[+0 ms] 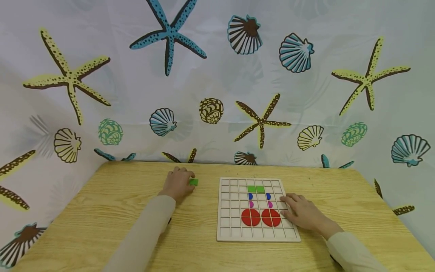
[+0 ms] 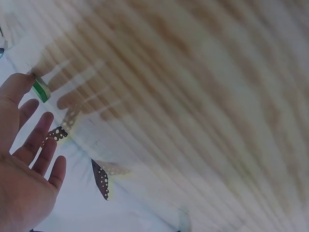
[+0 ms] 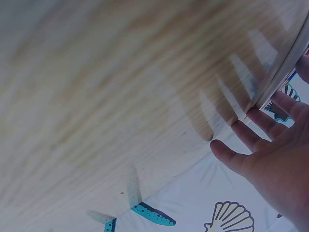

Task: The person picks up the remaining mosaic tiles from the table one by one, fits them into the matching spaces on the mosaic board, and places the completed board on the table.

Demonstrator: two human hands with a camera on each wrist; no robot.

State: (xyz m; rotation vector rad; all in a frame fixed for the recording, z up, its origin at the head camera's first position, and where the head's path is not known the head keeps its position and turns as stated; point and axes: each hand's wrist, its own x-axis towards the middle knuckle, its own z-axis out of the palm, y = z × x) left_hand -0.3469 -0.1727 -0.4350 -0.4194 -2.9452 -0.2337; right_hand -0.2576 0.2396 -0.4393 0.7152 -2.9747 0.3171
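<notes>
My left hand (image 1: 178,184) is at the table's left side, left of the board, pinching a small green square tile (image 1: 193,182) between thumb and index finger. In the left wrist view this tile (image 2: 41,91) shows edge-on by the thumb tip, with the other fingers spread loosely. A white grid board (image 1: 234,234) lies flat on the table. Fixed within its squares are two green tiles (image 1: 256,189), two blue half-rounds (image 1: 250,196), two pink half-rounds (image 1: 251,204) and two red discs (image 1: 250,217) made of quarters. My right hand (image 1: 303,212) rests on the board's right edge, fingers extended.
The wooden table (image 1: 112,200) carries the board right of its middle. A white curtain (image 1: 210,75) printed with starfish and shells hangs behind the table and along both sides.
</notes>
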